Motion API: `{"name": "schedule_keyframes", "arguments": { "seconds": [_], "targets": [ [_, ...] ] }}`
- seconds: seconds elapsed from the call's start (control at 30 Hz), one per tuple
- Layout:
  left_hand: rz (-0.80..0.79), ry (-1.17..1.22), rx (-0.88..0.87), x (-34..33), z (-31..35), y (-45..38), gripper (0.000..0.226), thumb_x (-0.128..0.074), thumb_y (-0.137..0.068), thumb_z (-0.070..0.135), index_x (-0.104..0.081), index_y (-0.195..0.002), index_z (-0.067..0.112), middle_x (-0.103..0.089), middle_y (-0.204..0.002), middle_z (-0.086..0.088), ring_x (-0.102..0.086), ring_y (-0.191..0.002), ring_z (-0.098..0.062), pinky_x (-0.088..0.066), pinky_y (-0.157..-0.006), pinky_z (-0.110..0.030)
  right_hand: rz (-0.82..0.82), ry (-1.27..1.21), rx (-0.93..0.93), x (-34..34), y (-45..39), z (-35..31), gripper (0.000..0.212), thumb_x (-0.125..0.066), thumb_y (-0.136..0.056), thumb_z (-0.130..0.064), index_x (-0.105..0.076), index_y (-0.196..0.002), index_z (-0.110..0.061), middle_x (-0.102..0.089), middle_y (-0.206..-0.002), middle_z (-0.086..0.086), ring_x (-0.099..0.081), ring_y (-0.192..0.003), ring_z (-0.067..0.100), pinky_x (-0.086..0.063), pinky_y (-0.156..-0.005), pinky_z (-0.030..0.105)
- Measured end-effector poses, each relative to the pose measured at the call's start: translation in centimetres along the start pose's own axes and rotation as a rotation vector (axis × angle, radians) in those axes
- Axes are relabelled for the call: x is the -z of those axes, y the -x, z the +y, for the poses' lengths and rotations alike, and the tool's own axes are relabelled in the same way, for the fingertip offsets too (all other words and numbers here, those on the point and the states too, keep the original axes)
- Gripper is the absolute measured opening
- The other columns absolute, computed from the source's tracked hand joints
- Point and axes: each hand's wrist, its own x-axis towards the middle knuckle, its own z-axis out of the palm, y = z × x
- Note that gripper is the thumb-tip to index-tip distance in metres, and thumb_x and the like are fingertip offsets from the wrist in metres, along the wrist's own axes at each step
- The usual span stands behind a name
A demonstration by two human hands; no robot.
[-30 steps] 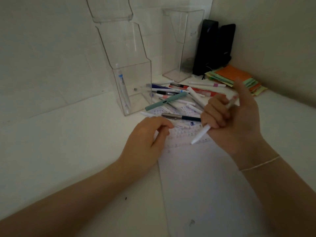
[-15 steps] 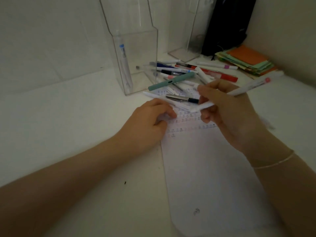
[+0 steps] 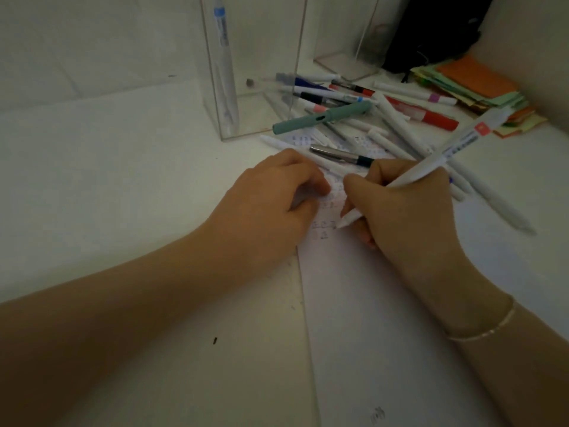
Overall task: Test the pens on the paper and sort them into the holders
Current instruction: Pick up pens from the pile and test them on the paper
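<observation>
My right hand (image 3: pixel 403 208) grips a white pen (image 3: pixel 437 158) in a writing hold, its tip touching the white paper (image 3: pixel 385 318) next to rows of small scribbles. My left hand (image 3: pixel 274 201) rests curled on the paper's left edge and holds nothing. Beyond the hands lies a loose pile of pens (image 3: pixel 354 118), among them a teal one (image 3: pixel 323 117) and a red marker. A clear holder (image 3: pixel 215 87) at the back left contains one white pen with a blue band (image 3: pixel 223 50). A second clear holder (image 3: pixel 348 66) stands further back.
A stack of orange and green paper notes (image 3: pixel 474 84) lies at the back right, beside a black object (image 3: pixel 431 29) against the wall. White walls close the desk at the back and the right.
My right hand turned the white pen from raised to a writing hold and lowered its tip onto the paper. The camera moved closer and lower. My left hand stayed on the paper's edge.
</observation>
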Motion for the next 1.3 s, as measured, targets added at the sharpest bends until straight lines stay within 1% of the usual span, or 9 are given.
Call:
{"name": "schedule_keyframes", "arguments": {
  "seconds": [0.23,0.37,0.6,0.7,0.8,0.93,1.13,1.23,1.3],
  "targets": [
    [0.014,-0.011,0.001,-0.1,-0.2,-0.1,0.022,-0.058,-0.087,0.016,-0.065,-0.107,0.022,-0.055,-0.115,0.008,-0.049,-0.108,-0.007,-0.035,-0.095,-0.019,-0.037,0.016,0.0,-0.1,0.3,-0.1,0.024,-0.061,-0.079,0.0,-0.055,-0.062,0.015,-0.059,-0.047,0.017,-0.047,-0.027,0.005,-0.036,-0.031,0.015],
    [0.012,-0.015,0.0,-0.1,-0.1,-0.1,0.022,-0.057,-0.088,0.016,-0.064,-0.107,0.022,-0.055,-0.114,0.008,-0.049,-0.107,-0.007,-0.035,-0.094,-0.017,-0.01,0.055,0.036,-0.3,0.4,0.0,0.023,-0.059,-0.079,0.002,-0.052,-0.061,0.015,-0.058,-0.052,0.024,-0.049,-0.029,0.007,-0.036,-0.031,0.014],
    [0.013,-0.011,0.002,-0.2,-0.2,0.0,0.021,-0.058,-0.088,0.015,-0.065,-0.106,0.022,-0.056,-0.113,0.008,-0.049,-0.105,-0.007,-0.035,-0.093,-0.017,-0.04,0.011,0.014,-0.2,0.4,-0.1,0.023,-0.057,-0.079,0.005,-0.051,-0.059,0.016,-0.059,-0.047,0.016,-0.047,-0.027,0.005,-0.035,-0.031,0.014],
    [0.014,-0.019,-0.004,-0.1,-0.2,0.0,0.021,-0.057,-0.088,0.016,-0.064,-0.106,0.022,-0.056,-0.113,0.008,-0.048,-0.106,-0.006,-0.034,-0.093,-0.017,-0.011,0.022,0.03,-0.2,0.4,-0.1,0.023,-0.058,-0.079,0.003,-0.051,-0.061,0.016,-0.059,-0.052,0.024,-0.048,-0.028,0.005,-0.035,-0.032,0.014],
    [0.007,-0.018,-0.002,-0.1,-0.2,-0.1,0.022,-0.057,-0.088,0.016,-0.064,-0.107,0.022,-0.056,-0.114,0.008,-0.049,-0.107,-0.007,-0.036,-0.095,-0.021,-0.032,-0.01,0.02,-0.2,0.5,0.0,0.025,-0.06,-0.081,0.002,-0.053,-0.061,0.016,-0.06,-0.048,0.017,-0.049,-0.028,0.005,-0.037,-0.031,0.014],
    [0.017,-0.006,-0.013,-0.2,-0.3,-0.1,0.022,-0.057,-0.088,0.014,-0.065,-0.107,0.021,-0.056,-0.112,0.006,-0.05,-0.105,-0.008,-0.037,-0.094,-0.021,-0.035,-0.018,0.033,-0.2,0.4,0.2,0.026,-0.061,-0.08,0.001,-0.053,-0.06,0.015,-0.06,-0.048,0.019,-0.048,-0.027,0.007,-0.038,-0.031,0.017],
    [0.015,-0.021,-0.016,-0.3,-0.4,-0.1,0.021,-0.057,-0.088,0.016,-0.064,-0.107,0.022,-0.056,-0.113,0.008,-0.049,-0.106,-0.007,-0.035,-0.093,-0.018,0.039,0.057,0.106,-0.4,0.3,0.5,0.028,-0.057,-0.078,0.005,-0.042,-0.057,0.014,-0.041,-0.049,0.024,-0.035,-0.039,0.013,-0.029,-0.036,0.012],
    [0.017,-0.012,-0.026,-0.3,-0.4,0.0,0.021,-0.057,-0.089,0.015,-0.064,-0.107,0.021,-0.056,-0.113,0.006,-0.05,-0.106,-0.009,-0.037,-0.096,-0.022,0.028,-0.052,0.047,-0.1,0.0,0.7,0.029,-0.06,-0.079,0.002,-0.045,-0.055,0.009,-0.049,-0.048,0.02,-0.039,-0.035,0.011,-0.033,-0.036,0.016],
    [0.016,-0.013,-0.045,-0.3,-0.4,0.1,0.02,-0.053,-0.091,0.017,-0.064,-0.108,0.021,-0.056,-0.113,0.006,-0.049,-0.105,-0.009,-0.038,-0.095,-0.025,0.031,-0.283,-0.038,0.6,-0.5,0.7,0.033,-0.063,-0.083,-0.004,-0.049,-0.054,-0.004,-0.055,-0.049,0.013,-0.039,-0.034,0.012,-0.032,-0.036,0.019]
  ]
}}
